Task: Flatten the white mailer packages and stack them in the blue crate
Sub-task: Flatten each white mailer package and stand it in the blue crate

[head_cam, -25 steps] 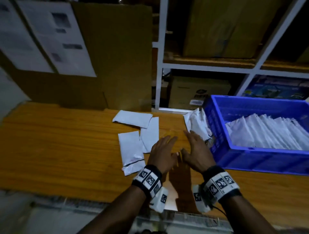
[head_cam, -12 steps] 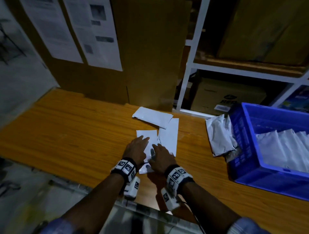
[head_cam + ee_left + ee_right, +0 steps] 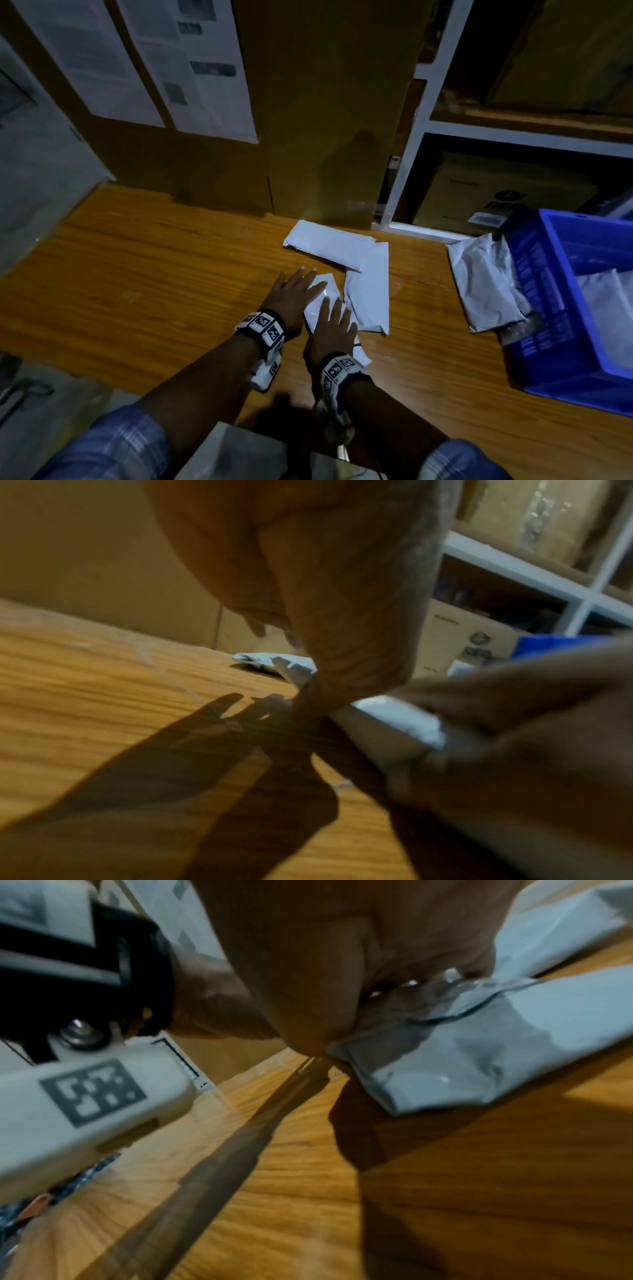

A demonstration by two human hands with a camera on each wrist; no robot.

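Note:
A white mailer (image 3: pixel 323 297) lies on the wooden table (image 3: pixel 137 274) under both my hands. My left hand (image 3: pixel 296 296) lies flat with straight, spread fingers on its left half. My right hand (image 3: pixel 334 330) presses flat on its near half. In the right wrist view the mailer's near end (image 3: pixel 462 1053) sticks out from under my palm. Two more white mailers (image 3: pixel 329 248) (image 3: pixel 370 294) lie just beyond and to the right. A crumpled mailer (image 3: pixel 483 284) leans on the blue crate (image 3: pixel 548 308), which holds flat white mailers (image 3: pixel 606 315).
A tall cardboard sheet (image 3: pixel 325 120) with taped papers (image 3: pixel 191 65) stands at the table's back. A white shelf frame (image 3: pixel 411 154) with cardboard boxes (image 3: pixel 496 198) stands behind right. The table's near edge is below my wrists.
My hands went from bare table near the crate to the nearest mailer on the left and now press flat on it. The view has swung left.

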